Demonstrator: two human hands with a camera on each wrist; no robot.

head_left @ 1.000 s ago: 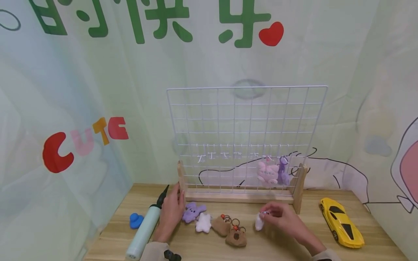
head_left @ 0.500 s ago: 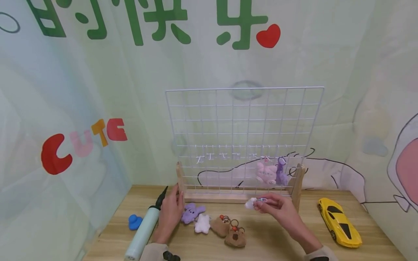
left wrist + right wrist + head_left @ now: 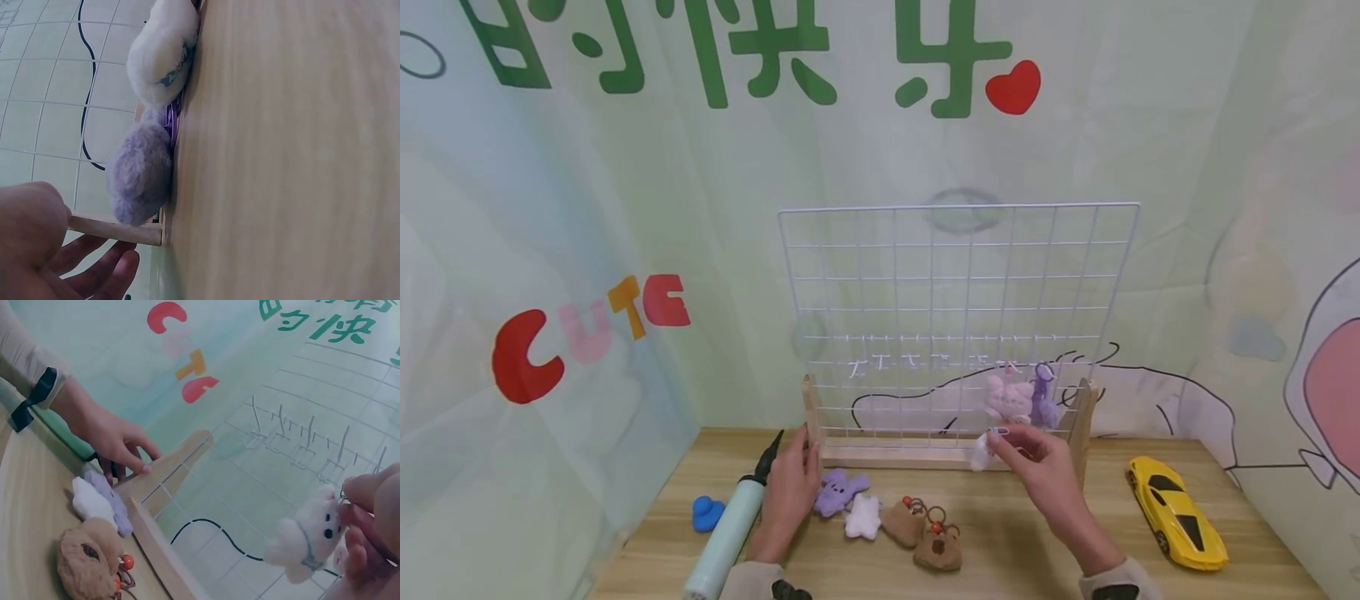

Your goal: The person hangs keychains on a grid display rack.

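My right hand (image 3: pixel 1045 471) pinches a small white plush keychain (image 3: pixel 309 537) by its metal ring, in front of the lower right of a white wire grid rack (image 3: pixel 958 206). In the right wrist view the plush shows dark eyes and a bluish ribbon at its neck. My left hand (image 3: pixel 792 483) grips the rack's left wooden post (image 3: pixel 119 230), thumb on one side and fingers on the other. On the grid hang a pink plush (image 3: pixel 1007 398) and a purple plush (image 3: pixel 1043 400), close above my right hand. Several hooks (image 3: pixel 880 362) stick out in a row to their left.
On the table lie a purple plush (image 3: pixel 837 492), a white plush (image 3: pixel 862 518) and two brown plush keychains (image 3: pixel 904 523). Beside my left forearm are a pale green hand pump (image 3: pixel 726 542) and a blue toy duck (image 3: pixel 707 513). A yellow toy car (image 3: pixel 1176 512) stands at right.
My right hand has lifted the white plush keychain off the table and brought it up and forward to the rack's lower part. My left hand stays at the post.
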